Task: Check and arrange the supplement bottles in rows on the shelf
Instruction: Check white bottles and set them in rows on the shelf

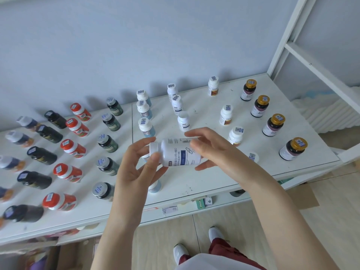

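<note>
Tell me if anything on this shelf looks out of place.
One white bottle is held sideways between the left hand and right hand, not standing in a row. Just behind it, a standing bottle shows no barcode sticker on its cap, unlike its neighbours.

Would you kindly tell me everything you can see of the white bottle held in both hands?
The white bottle looks like plastic, with a white cap and a label bearing dark print and a blue band. Capped, it lies on its side, cap pointing left, held in the air above the shelf. The left hand holds the cap end between thumb and fingers; the right hand pinches the base end, fingers above, thumb below.
</note>
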